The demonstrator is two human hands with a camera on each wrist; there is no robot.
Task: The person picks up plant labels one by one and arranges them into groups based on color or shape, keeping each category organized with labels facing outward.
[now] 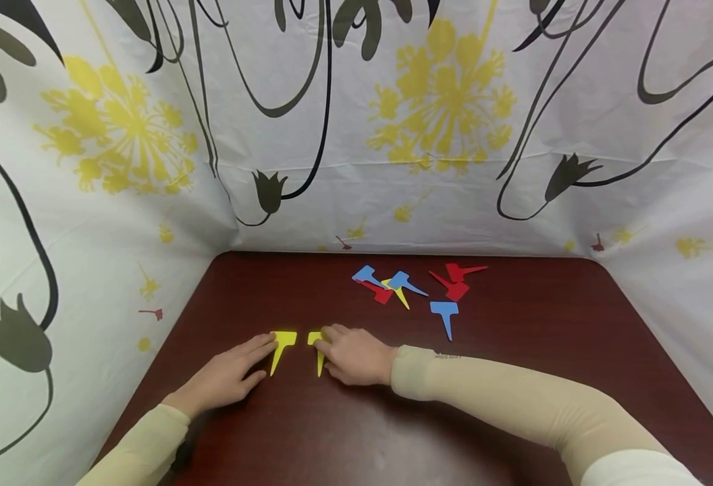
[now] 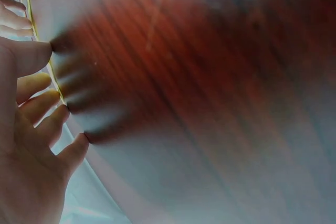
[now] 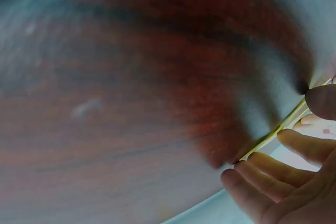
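Observation:
Two yellow T-shaped plant labels lie side by side on the dark table, bars away from me and points toward me. My left hand (image 1: 225, 374) rests palm down, its fairly straight fingertips touching the left end of the left yellow label (image 1: 283, 343). In the left wrist view, those fingers (image 2: 44, 106) meet the tabletop. My right hand (image 1: 356, 354) bends over the right yellow label (image 1: 314, 337), holding it with fingers and thumb and hiding the bar's right part. The right wrist view shows this label's thin yellow edge (image 3: 257, 147) under the fingertips.
Beyond my right hand lie more T-shaped labels: a blue one (image 1: 444, 317), red ones (image 1: 456, 290) and a loose group of blue (image 1: 402, 280), red and yellow ones. Patterned cloth (image 1: 308, 135) hangs behind the table (image 1: 344, 439) and along both sides.

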